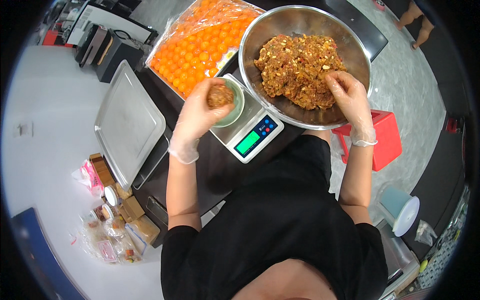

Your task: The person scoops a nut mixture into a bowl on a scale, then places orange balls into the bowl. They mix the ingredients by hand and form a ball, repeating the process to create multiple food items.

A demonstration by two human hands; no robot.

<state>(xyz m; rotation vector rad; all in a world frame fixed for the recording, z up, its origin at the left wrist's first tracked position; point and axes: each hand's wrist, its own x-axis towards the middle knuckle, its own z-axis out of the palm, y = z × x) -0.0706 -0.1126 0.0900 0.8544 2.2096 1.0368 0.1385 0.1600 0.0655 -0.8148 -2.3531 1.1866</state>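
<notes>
Both my hands wear clear plastic gloves. My left hand (194, 111) curls around a rounded lump of brown nut filling (220, 96), held over a small pale green bowl (235, 115). That bowl stands on a digital scale (256, 136) with a lit green display. On the right, a wide steel mixing bowl (359, 52) holds a big sticky mass of the same filling (297, 67), dotted with pale nuts and reddish bits. My right hand (351, 99) reaches over its near right rim, fingertips closed against the mass; how much they grip is hidden.
A tray of orange egg yolks (192, 60), partly under plastic film, lies behind the scale. Left of it leans a grey metal tray (130, 122). A red plastic stool (385, 140) stands right, near a lidded bucket (398, 207). Bagged ingredients (112, 237) sit lower left.
</notes>
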